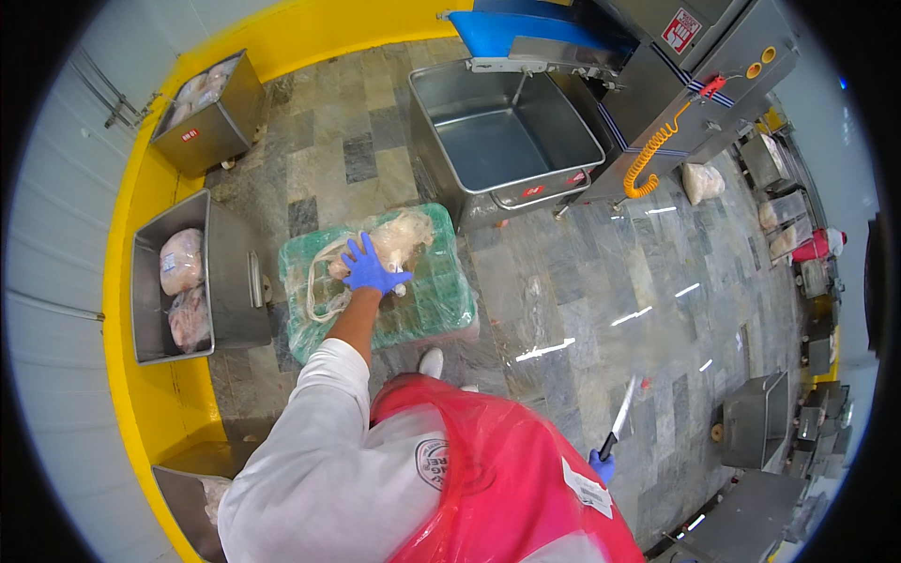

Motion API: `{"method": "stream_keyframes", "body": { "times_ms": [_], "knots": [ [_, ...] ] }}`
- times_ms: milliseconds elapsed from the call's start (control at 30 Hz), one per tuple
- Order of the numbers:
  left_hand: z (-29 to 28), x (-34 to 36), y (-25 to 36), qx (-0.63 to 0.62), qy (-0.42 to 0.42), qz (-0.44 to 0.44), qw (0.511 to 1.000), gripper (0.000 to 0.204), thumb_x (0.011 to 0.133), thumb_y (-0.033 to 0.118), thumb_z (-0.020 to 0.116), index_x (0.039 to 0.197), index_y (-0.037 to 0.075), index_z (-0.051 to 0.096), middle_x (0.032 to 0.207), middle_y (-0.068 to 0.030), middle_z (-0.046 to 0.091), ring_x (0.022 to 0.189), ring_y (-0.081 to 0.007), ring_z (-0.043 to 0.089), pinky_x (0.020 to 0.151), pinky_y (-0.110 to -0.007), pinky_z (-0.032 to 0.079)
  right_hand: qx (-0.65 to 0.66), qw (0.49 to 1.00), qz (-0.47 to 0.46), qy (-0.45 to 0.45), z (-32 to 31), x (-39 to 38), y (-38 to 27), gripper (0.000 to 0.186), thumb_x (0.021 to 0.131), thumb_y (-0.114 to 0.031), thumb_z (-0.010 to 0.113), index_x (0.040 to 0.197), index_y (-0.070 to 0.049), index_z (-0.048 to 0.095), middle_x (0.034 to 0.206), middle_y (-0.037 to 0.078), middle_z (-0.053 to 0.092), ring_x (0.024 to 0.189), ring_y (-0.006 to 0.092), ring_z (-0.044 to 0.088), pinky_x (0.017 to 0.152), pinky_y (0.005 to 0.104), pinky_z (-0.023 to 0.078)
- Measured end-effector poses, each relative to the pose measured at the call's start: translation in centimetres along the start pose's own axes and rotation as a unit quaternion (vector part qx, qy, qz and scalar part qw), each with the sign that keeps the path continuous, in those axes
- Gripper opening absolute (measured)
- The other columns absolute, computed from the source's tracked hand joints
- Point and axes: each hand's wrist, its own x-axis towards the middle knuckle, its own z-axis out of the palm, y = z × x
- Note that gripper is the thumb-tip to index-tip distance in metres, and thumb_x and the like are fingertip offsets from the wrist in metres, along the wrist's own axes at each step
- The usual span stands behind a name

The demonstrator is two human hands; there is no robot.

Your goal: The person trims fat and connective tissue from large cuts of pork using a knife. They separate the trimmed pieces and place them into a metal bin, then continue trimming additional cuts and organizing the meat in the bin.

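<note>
My left hand (373,267), in a blue glove, is spread with its fingers apart over a pale beige, crumpled mass (402,236). Whether that is meat or wadded wrapping I cannot tell. A long whitish strip (315,281) loops to its left. Both lie on a green crate (449,305) covered with clear plastic film. Out to the lower right, my right hand (603,464), also gloved in blue, is closed round the black handle of a knife (619,415). Its blade points up and away from me, over the floor and apart from the crate.
A deep steel bin (469,188) on wheels stands beyond the crate, below a blue conveyor (526,33). To the left, steel bins (239,291) hold bagged meat (182,261). A bagged pale bundle (702,183) lies on the floor by the machine. Another person (818,246) is far right.
</note>
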Motion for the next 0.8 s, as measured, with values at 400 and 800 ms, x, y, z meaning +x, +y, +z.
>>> {"method": "stream_keyframes", "body": {
  "times_ms": [400, 800],
  "knots": [
    [7.5, 8.6, -4.2, -0.159, 0.153, 0.025, 0.975, 0.088, 0.078, 0.031, 0.084, 0.153, 0.009, 0.044, 0.135, -0.0204, 0.064, 0.120, -0.0427, 0.064, 0.101, -0.050, 0.053, -0.075, 0.991, -0.067, -0.091, 5.0, 8.4, -0.7, 0.031, 0.082, -0.024, 0.080, 0.083, -0.001, 0.061, 0.069, 0.013, 0.062, 0.061, 0.0241, 0.057, 0.058, 0.0450, 0.047],
    [-11.0, -7.3, -9.8, -0.768, 0.291, -0.005, 0.570, 0.046, 0.088, 0.002, 0.066, 0.134, -0.001, 0.060, 0.115, -0.0115, 0.069, 0.096, -0.0208, 0.069, 0.081, -0.035, 0.059, -0.224, 0.926, -0.277, -0.128, 11.7, 36.3, -11.9, 0.029, 0.083, -0.024, 0.079, 0.088, 0.001, 0.065, 0.074, 0.017, 0.066, 0.067, 0.0272, 0.064, 0.062, 0.0461, 0.051]
  ]
}}
